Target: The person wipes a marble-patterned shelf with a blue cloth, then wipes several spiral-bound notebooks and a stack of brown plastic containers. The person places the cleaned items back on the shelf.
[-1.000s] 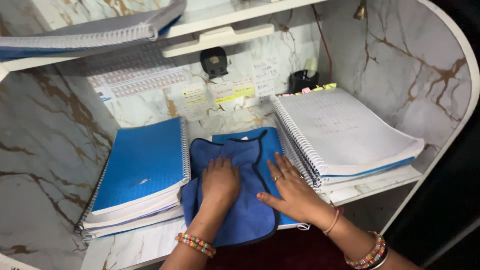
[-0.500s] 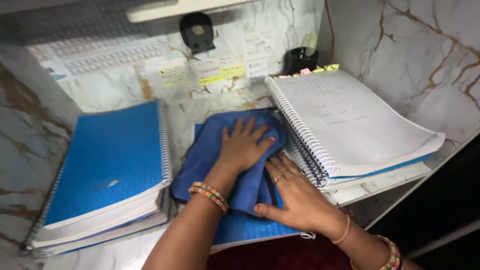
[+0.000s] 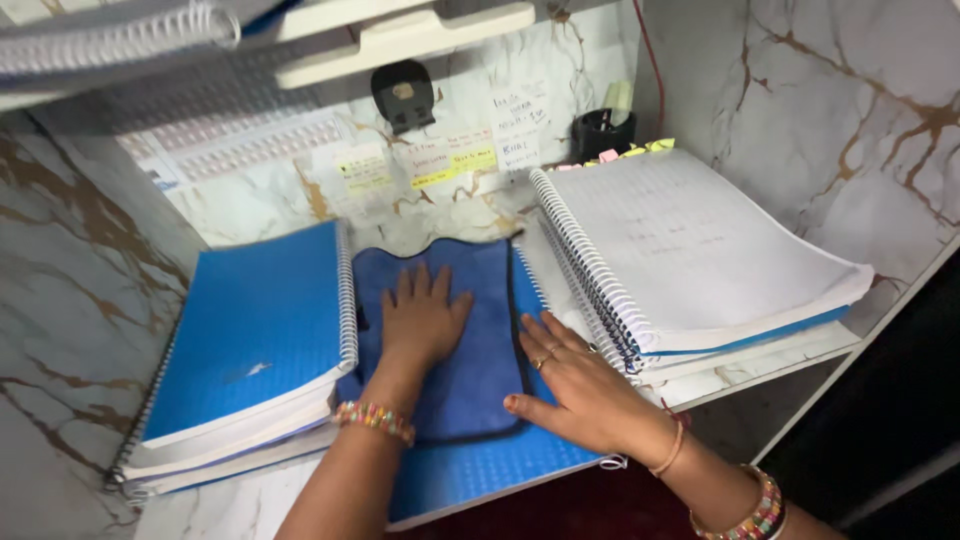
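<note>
A blue cloth lies spread flat over a blue-covered notebook in the middle of the marble desk. My left hand presses flat on the cloth, fingers apart, a beaded bracelet at the wrist. My right hand rests flat at the cloth's right edge, partly on the blue notebook, with rings on two fingers. Neither hand grips anything.
A stack of blue spiral notebooks lies at the left. An open white spiral pad with coloured tabs sits at the right. Sticky notes hang on the back wall, beside a black cup. A shelf hangs overhead.
The cloth, bunched under my left hand half a second ago, now lies smoothed flat. My left hand has moved back toward the middle of the cloth. My right hand stayed at the edge.
</note>
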